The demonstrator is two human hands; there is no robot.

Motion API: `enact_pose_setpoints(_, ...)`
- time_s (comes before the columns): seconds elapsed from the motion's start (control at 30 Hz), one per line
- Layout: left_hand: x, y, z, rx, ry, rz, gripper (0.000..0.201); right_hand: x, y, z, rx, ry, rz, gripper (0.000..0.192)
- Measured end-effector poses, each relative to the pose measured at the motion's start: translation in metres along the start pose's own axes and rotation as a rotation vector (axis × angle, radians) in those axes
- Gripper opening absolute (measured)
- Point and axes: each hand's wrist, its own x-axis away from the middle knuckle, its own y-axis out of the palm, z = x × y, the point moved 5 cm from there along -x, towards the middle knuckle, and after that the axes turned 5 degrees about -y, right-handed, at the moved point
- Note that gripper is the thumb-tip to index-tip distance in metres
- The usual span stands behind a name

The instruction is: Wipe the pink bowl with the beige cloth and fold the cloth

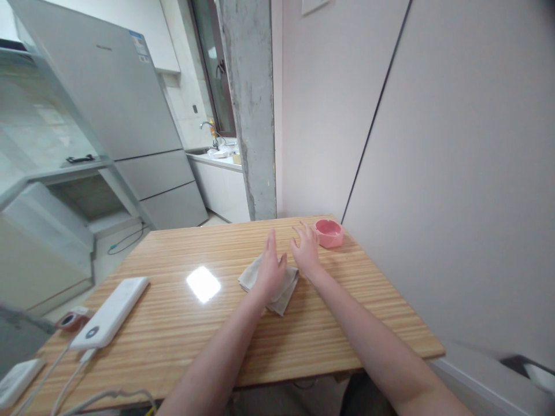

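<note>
A folded light grey cloth (285,292) lies on the wooden table (173,323). Over it is my left hand (271,268), fingers stretched forward and thumb apart; whether it touches the cloth I cannot tell. My right hand (307,249) is just right of the cloth, its fingers spread and nothing held in them. Close beside those fingers, near the table's far right corner, stands a pink ashtray-like dish (328,233). My right hand overlaps its left edge in the view, and contact is unclear.
On the table's left side lie a white power bank (110,312) with cables, a small reddish object (73,319) and a white block (19,382). A pale wall (433,173) borders the right. Behind are a concrete pillar (254,115) and a fridge (113,86).
</note>
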Motion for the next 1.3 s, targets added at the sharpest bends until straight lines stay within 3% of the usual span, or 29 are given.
enact_pose_setpoints(0.07, -0.007, -0.022, -0.004, 0.04, -0.02, 0.211, 0.049, 0.0, -0.002, -0.001, 0.004, 0.004, 0.007, 0.04)
enact_pose_setpoints(0.13, -0.011, -0.034, 0.0, 0.057, 0.013, 0.253, 0.059, 0.0, -0.002, -0.002, 0.002, -0.016, -0.011, 0.041)
enact_pose_setpoints(0.23, -0.013, -0.036, 0.008, 0.091, 0.077, 0.149, 0.054, 0.0, 0.0, -0.002, -0.01, -0.016, -0.033, 0.042)
enact_pose_setpoints(0.4, -0.014, -0.027, 0.0, 0.011, -0.027, -0.014, 0.018, 0.0, 0.007, 0.003, -0.014, -0.001, -0.095, 0.045)
enact_pose_setpoints(0.47, -0.012, -0.017, -0.003, -0.015, -0.039, -0.133, 0.007, 0.001, 0.009, 0.005, 0.01, 0.007, -0.114, 0.045)
enact_pose_setpoints(0.53, -0.007, -0.004, -0.002, 0.051, -0.044, -0.291, 0.011, 0.002, 0.011, 0.005, 0.038, 0.001, -0.133, 0.044)
enact_pose_setpoints(0.6, -0.004, 0.003, 0.0, 0.155, -0.054, -0.361, 0.024, 0.003, 0.011, 0.005, 0.057, -0.014, -0.153, 0.04)
enact_pose_setpoints(0.63, -0.004, 0.002, 0.0, 0.185, -0.05, -0.322, 0.035, 0.003, 0.011, 0.006, 0.063, -0.012, -0.155, 0.038)
enact_pose_setpoints(0.77, -0.014, -0.02, -0.009, 0.135, -0.03, 0.059, 0.061, 0.002, 0.009, 0.009, 0.059, 0.026, -0.146, 0.032)
enact_pose_setpoints(0.83, -0.018, -0.025, -0.017, 0.109, -0.059, 0.092, 0.056, 0.001, 0.01, 0.01, 0.051, 0.028, -0.153, 0.033)
enact_pose_setpoints(0.93, -0.02, -0.024, -0.026, -0.024, -0.09, 0.0, 0.04, 0.001, 0.01, 0.009, 0.038, 0.029, -0.159, 0.033)
enact_pose_setpoints(1.1, -0.014, -0.038, -0.038, -0.515, -0.249, -0.026, 0.026, -0.001, 0.011, 0.011, 0.01, 0.048, -0.215, 0.033)
enact_pose_setpoints(1.2, -0.013, -0.044, -0.045, -0.815, -0.379, -0.148, 0.027, 0.003, 0.022, 0.014, -0.081, 0.071, -0.383, 0.036)
enact_pose_setpoints(1.3, -0.016, -0.04, -0.045, -0.936, -0.338, -0.256, 0.017, 0.014, 0.039, 0.011, -0.155, 0.071, -0.611, 0.048)
